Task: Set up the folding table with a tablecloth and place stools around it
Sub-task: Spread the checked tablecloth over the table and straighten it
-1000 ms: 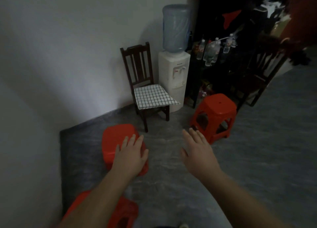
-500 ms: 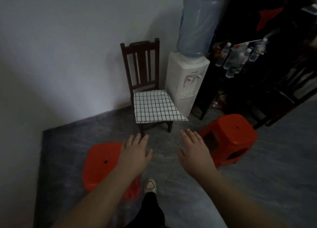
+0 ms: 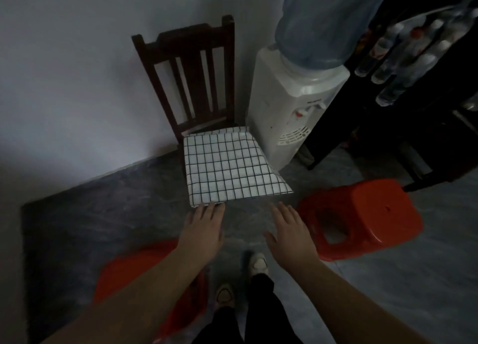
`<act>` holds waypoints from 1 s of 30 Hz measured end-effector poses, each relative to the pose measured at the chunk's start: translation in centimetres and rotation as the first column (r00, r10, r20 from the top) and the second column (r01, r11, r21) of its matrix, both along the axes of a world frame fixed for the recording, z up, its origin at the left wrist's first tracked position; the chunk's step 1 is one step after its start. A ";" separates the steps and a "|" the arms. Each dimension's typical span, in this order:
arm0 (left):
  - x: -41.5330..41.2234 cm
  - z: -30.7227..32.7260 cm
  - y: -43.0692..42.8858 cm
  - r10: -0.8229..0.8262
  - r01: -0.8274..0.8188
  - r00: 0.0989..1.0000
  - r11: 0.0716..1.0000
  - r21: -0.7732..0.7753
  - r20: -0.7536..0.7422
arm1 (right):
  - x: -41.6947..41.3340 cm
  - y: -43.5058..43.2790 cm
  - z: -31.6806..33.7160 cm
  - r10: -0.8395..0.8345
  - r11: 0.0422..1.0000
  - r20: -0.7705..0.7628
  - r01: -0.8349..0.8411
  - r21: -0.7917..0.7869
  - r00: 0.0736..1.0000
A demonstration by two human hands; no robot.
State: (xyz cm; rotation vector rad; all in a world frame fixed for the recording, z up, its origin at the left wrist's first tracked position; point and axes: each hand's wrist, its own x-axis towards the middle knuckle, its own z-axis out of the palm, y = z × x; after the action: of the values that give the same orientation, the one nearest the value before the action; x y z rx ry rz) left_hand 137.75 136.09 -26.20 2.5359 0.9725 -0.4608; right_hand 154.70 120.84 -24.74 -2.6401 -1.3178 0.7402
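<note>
A folded white tablecloth with a black grid (image 3: 230, 166) lies on the seat of a dark wooden chair (image 3: 191, 77) against the wall. My left hand (image 3: 203, 230) is open, palm down, with its fingertips at the cloth's near left corner. My right hand (image 3: 291, 232) is open too, a little short of the cloth's front edge. One red plastic stool (image 3: 372, 214) stands on the floor to the right of my right hand. Another red stool (image 3: 129, 274) sits low on the left, partly hidden under my left forearm.
A white water dispenser (image 3: 292, 108) with a blue bottle stands right of the chair. Beyond it is a dark rack (image 3: 388, 126) with several plastic bottles (image 3: 403, 56). A white wall closes the left and back. My feet (image 3: 241, 279) are on the grey floor.
I have stepped closer to the chair; it and the cloth now fill the middle of the view. Both open hands have moved forward to the cloth's front edge. The stools have slid toward the sides.
</note>
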 end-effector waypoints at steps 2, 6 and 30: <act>2.4 -3.8 2.6 -0.025 0.026 0.999 0.999 0.019 -0.024 | 2.7 2.9 -4.6 0.023 0.999 -0.003 -0.023 -0.024 1.000; 6.6 -14.2 6.3 0.019 -0.017 0.999 0.999 0.037 -0.049 | 7.2 8.5 -16.0 0.110 0.992 -0.012 -0.110 -0.058 0.994; 10.8 -35.4 13.5 -0.020 0.035 0.980 0.997 0.073 -0.199 | 14.6 18.3 -37.0 0.551 0.834 0.167 -0.544 -0.092 0.818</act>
State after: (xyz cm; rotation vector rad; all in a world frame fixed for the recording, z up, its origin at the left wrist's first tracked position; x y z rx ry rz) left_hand 148.59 149.61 -61.63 2.6125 1.0439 -0.7093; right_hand 169.26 139.18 -61.76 -2.4039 -2.1898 0.5752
